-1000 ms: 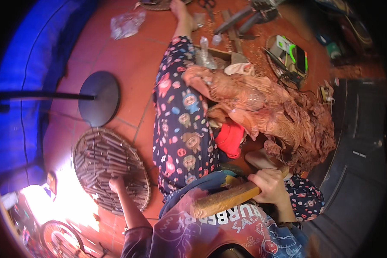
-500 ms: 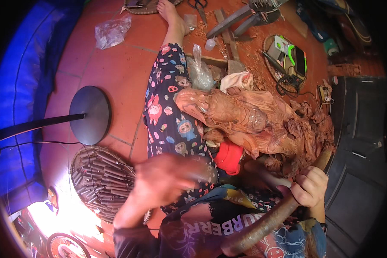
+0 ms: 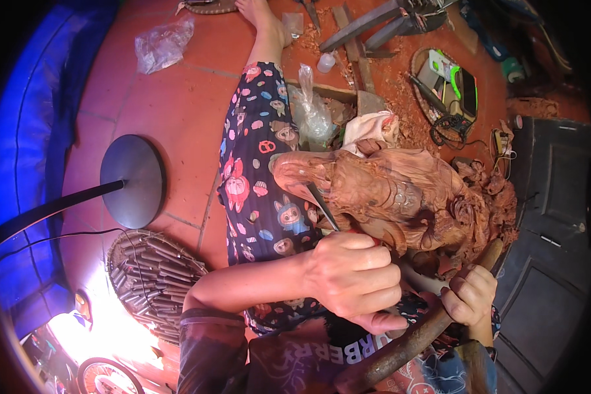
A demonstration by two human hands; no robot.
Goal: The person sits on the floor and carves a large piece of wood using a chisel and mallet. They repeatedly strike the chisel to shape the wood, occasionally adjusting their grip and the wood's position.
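A reddish-brown wood carving with folds and deep relief lies across the middle, next to my patterned trouser leg. My left hand is closed around a chisel, its thumb toward me. The chisel's thin dark blade points away from me at the carving's left part; whether its tip touches the wood I cannot tell. The chisel's handle is hidden in my fist. At the right, my right hand grips a long, slightly curved wooden mallet, which slants across my lap below the carving.
A round basket full of chisels stands at the left, beside a black lamp base. Another basket at the far right holds a phone and cables. A plastic bag, wood shavings and a dark door surround the place.
My left hand has come from near the chisel basket rightward to the carving, and the chisel blade now shows over the wood. My right hand still holds the mallet, nearly in place.
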